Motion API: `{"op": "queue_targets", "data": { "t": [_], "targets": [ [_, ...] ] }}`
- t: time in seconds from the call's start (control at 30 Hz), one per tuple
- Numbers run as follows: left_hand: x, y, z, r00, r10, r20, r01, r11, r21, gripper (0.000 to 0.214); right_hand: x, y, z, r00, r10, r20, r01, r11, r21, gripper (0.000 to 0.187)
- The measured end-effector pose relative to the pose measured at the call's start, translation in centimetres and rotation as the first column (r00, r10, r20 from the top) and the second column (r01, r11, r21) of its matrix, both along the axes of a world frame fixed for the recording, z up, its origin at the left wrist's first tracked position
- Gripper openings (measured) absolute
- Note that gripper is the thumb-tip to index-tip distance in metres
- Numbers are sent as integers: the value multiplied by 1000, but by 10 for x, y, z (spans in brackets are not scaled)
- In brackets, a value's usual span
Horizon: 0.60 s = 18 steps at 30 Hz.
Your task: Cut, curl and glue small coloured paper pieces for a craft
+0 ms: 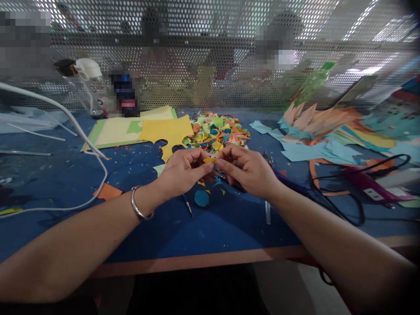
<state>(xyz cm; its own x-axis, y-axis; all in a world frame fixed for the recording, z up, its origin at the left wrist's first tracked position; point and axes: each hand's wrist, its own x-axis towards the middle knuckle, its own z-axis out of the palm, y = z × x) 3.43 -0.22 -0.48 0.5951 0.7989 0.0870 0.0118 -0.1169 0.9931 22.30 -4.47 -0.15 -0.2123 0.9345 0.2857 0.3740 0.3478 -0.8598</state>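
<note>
The small yellow piece [209, 160] was made of matt paper. Along the far edge of the smooth blue tabletop [157, 245], a grey panel of perforated metal [197, 26] was seen; gloss was shown by the round silver metal bangle [135, 207].

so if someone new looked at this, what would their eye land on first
Probably the bright heap of cut paper, towards the back middle of the blue table. Just in front of it, the left hand and right hand meet at a small yellow piece of paper. The yellow sheet with curved bites out of its edge, left of the heap, would likely come next.
</note>
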Motion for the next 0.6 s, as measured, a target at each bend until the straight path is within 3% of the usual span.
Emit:
{"op": "queue_targets", "data": {
  "t": [0.33,0.5,0.6],
  "targets": [
    [-2,3,3,997,-77,-24,75,994,-77,18,1,-2,4,999,-6,46,5,1000,24,23],
    [-8,6,7,983,-184,-23,183,982,-52,22,2,-4,6,999,34,41,-35,999,36,18],
    [-10,10,5,980,-188,-68,190,981,34,26,2,-4,4,998,51,42,-53,998,33,17]
  ]
}}
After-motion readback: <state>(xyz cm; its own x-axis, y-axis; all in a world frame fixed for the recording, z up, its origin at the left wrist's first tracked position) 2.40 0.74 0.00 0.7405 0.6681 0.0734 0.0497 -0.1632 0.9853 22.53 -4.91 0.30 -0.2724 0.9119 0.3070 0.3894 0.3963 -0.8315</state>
